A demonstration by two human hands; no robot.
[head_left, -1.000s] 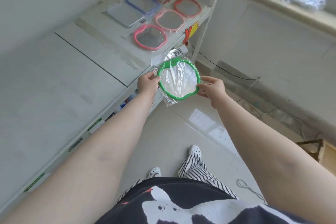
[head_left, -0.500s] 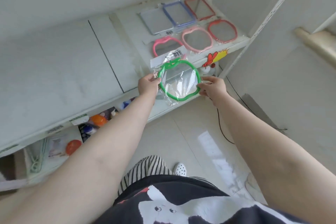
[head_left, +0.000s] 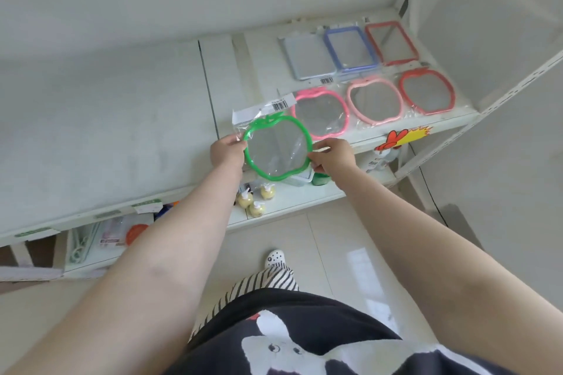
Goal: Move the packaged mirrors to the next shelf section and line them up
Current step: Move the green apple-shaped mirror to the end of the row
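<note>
The person stands at the white shelf [head_left: 380,137], holding a green apple-shaped mirror [head_left: 277,148] in its clear packet just over the shelf's front edge. The left hand [head_left: 226,153] pinches the frame's left rim, and the right hand [head_left: 332,155] pinches the right rim, fingers curled onto the plastic on both sides. The mirror hangs level between them and not yet on the shelf, as far as I can judge.

On this right-hand section, 6 packaged mirrors already lie flat. The back row has a pale grey rectangular mirror [head_left: 307,56], a blue-framed mirror [head_left: 350,49] and a red rectangular mirror [head_left: 391,42]. The front row has a hot-pink apple mirror [head_left: 321,114], a light-pink apple mirror [head_left: 374,100] and a red apple mirror [head_left: 428,91], set side by side in a fairly tidy line.

So the job looks well along: 6 placed, the 7th in hand. A bare stretch of shelf sits just left of the hot-pink one, which looks the likely spot for the green mirror. The left section [head_left: 106,119] appears bare of mirrors, so this may be the last, though I cannot see its far end. A little straightening of the rows may remain.
</note>
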